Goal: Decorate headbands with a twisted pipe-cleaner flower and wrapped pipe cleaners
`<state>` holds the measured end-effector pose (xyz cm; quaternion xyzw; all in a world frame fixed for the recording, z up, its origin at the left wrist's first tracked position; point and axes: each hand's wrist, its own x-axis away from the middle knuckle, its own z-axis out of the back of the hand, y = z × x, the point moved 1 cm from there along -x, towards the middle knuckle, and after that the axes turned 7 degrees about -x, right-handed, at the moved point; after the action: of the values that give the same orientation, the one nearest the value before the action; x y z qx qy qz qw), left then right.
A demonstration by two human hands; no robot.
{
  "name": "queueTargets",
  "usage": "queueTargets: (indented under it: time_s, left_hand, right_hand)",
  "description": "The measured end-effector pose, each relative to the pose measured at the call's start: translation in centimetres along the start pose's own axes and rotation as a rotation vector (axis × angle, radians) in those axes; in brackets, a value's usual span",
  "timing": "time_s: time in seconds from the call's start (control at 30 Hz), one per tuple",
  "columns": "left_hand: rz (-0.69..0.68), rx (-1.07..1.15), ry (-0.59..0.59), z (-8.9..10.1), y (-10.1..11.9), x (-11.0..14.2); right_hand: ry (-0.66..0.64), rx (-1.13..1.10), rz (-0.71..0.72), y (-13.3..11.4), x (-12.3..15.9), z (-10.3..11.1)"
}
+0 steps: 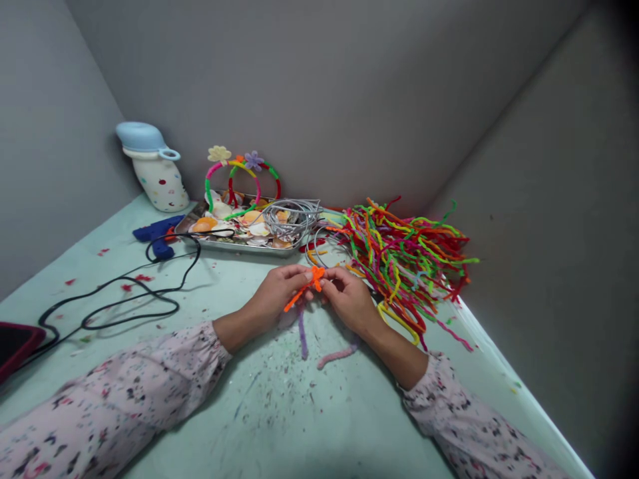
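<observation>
Between my two hands is an orange pipe cleaner [316, 276], bent into small loops at one end with a straight tail pointing down to the left. My left hand [278, 293] pinches it near the loops. The fingers of my right hand [351, 301] close on the looped part from the other side. A purple pipe cleaner [302, 336] extends below my left fingers; whether it is held or lies on the table I cannot tell. A short pink pipe cleaner [335, 358] lies on the table [279, 426] under my right wrist.
A large pile of coloured pipe cleaners [399, 249] lies at the right. Behind my hands, a metal tray [239, 249] holds shells, coiled wire [294, 216] and flower-topped rings [233, 163]. At left are a blue glue gun [158, 231], its black cord [134, 322], a bottle [158, 179] and a phone [17, 349].
</observation>
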<state>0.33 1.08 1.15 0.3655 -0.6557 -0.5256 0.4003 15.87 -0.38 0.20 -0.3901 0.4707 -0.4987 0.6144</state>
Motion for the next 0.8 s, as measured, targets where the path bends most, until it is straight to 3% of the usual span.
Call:
queueTargets:
  time_s: [0.2, 0.57, 0.7, 0.8]
  left_hand:
    - [0.014, 0.093, -0.033, 0.2, -0.2, -0.1]
    - [-0.012, 0.014, -0.019, 0.2, 0.0, -0.1]
    - [-0.015, 0.034, 0.019, 0.3, 0.0, -0.2]
    - [-0.049, 0.054, 0.057, 0.3, -0.2, -0.3]
  right_hand:
    - [0.017, 0.014, 0.007, -0.1, 0.0, 0.2]
    - [0.026, -0.019, -0.002, 0.0, 0.0, 0.4]
    - [0.162, 0.073, 0.138, -0.4, 0.3, 0.7]
    - [0.16, 0.2, 0.267, -1.2, 0.9, 0.5]
